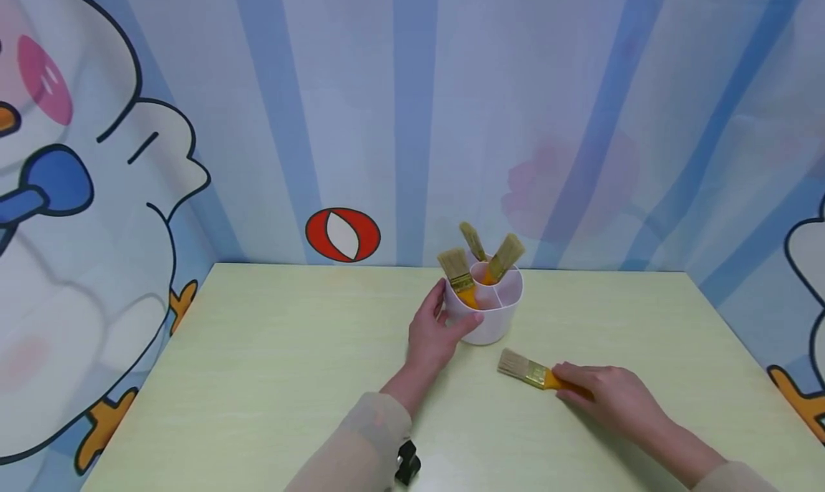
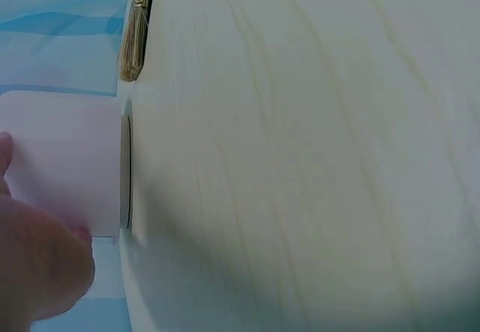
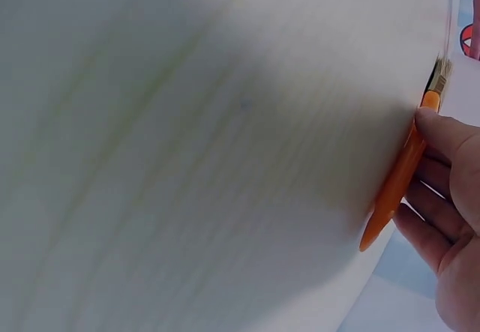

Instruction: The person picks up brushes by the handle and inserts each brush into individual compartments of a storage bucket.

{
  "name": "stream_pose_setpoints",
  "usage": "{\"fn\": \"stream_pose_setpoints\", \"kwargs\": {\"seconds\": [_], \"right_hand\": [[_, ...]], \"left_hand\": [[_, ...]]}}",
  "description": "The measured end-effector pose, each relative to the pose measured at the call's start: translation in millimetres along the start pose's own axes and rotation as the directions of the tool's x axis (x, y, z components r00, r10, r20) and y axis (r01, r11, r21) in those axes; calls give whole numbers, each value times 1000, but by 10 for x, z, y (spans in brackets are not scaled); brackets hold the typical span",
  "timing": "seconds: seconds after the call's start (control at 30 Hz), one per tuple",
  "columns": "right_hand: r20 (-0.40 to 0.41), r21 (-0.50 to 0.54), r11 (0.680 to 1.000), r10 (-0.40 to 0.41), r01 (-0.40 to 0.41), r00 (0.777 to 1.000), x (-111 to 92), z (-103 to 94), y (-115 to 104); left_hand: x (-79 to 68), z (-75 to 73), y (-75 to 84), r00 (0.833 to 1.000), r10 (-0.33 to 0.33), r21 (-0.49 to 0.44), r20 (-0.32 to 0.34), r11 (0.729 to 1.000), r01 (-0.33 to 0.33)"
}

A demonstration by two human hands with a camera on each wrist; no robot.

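Note:
A white divided brush holder (image 1: 493,326) stands near the back of the table, with several bristle-up paintbrushes (image 1: 456,268) in its compartments. My left hand (image 1: 433,338) grips it from the left, thumb across the front and fingers round the side. In the left wrist view, the holder's smooth wall (image 2: 64,163) fills the left edge beside that hand. To the right and nearer, my right hand (image 1: 612,399) pinches a flat paintbrush (image 1: 531,372) by its orange handle (image 3: 396,178), bristles pointing left towards the holder. Whether this brush touches the tabletop, I cannot tell.
The pale wooden table (image 1: 290,363) ends at a blue striped backdrop (image 1: 415,119) right behind the holder. Printed cartoon figures cover the side walls. A small black object (image 1: 407,463) shows at my left sleeve.

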State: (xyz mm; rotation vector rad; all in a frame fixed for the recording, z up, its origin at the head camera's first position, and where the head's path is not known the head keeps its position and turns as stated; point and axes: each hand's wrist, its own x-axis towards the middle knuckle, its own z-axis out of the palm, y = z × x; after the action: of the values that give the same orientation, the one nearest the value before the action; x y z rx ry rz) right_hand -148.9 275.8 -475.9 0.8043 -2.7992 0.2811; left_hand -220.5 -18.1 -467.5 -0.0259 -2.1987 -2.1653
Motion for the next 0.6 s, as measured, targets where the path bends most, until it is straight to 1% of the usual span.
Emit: {"fn": "stream_pose_setpoints", "kwargs": {"seconds": [0.1, 0.3, 0.43, 0.53, 0.6], "right_hand": [[-3, -1, 1000, 3, -3, 1000, 15, 16, -21], [-26, -16, 999, -43, 43, 999, 63, 31, -60], [-16, -21, 998, -60, 60, 998, 97, 16, -86], [-5, -13, 998, -61, 61, 998, 118, 2, -100], [-20, -1, 998, -66, 66, 998, 126, 3, -102]], "left_hand": [[-1, 0, 7, 1000, -5, -4, 0, 1000, 5], [6, 1, -4, 1000, 6, -14, 2, 1000, -6], [14, -1, -14, 1000, 10, -14, 4, 1000, -10], [12, -7, -4, 1000, 2, -15, 5, 1000, -2], [14, -8, -3, 1000, -4, -10, 4, 1000, 4]]}}
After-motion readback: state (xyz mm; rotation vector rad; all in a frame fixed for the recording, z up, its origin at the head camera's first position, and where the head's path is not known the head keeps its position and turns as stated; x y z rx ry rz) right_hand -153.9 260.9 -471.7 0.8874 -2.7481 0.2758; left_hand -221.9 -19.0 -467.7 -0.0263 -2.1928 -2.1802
